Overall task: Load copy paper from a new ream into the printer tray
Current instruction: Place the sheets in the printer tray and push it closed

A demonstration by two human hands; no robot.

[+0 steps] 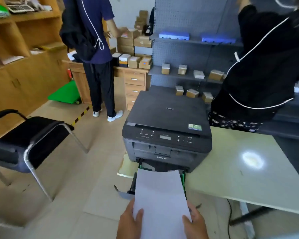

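Observation:
A stack of white copy paper (pixel 160 195) is held at its near end by both hands. My left hand (pixel 129 221) grips the left corner with the thumb on top. My right hand (pixel 195 221) grips the right corner the same way. The paper's far edge lies over the pulled-out tray (pixel 133 188) of the black printer (pixel 167 128), which sits on the left end of a pale table (pixel 240 169). Green guides show at the tray's sides. The paper hides most of the tray's inside. No ream wrapper is in view.
A black chair (pixel 33 137) stands to the left on the tiled floor. One person stands at a wooden desk (pixel 135 80) behind, another in black leans by the grey shelves (pixel 188 75) at right. A cable hangs under the table.

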